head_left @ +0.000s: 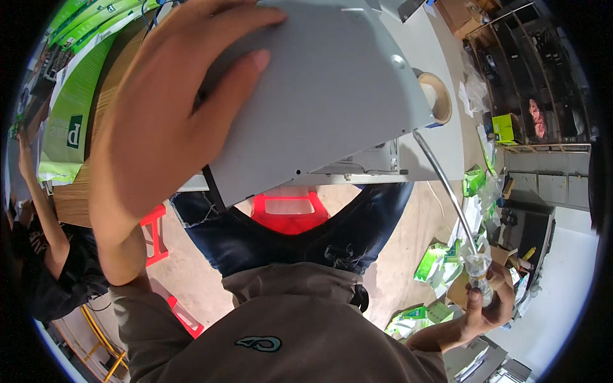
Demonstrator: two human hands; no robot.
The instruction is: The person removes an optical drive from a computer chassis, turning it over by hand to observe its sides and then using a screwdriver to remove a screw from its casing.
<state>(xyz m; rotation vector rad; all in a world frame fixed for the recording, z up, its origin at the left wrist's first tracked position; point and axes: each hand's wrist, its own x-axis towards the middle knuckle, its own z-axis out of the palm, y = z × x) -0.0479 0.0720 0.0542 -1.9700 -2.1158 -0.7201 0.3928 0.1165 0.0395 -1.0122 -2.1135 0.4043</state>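
A grey metal computer case (325, 83) lies on the white table in front of me, its flat panel tilted and a black strip along its left edge. Over its left side reaches my left hand (172, 96), large and close, thumb and fingers spread apart on or just above the panel; some fingers are cut off by the top of the picture. Low on the right, my right hand (490, 295) is closed around the clear, wrapped-looking handle of a screwdriver (445, 188). Its long metal shaft points up and left, with the tip near the case's lower right corner.
A roll of tape (435, 99) stands beside the case on the white table (450, 150). Red stools (290, 214) are below, one between my legs. Green packaging (434, 262) litters the floor at right; shelving (543, 70) stands beyond. Another person (51, 255) works at far left.
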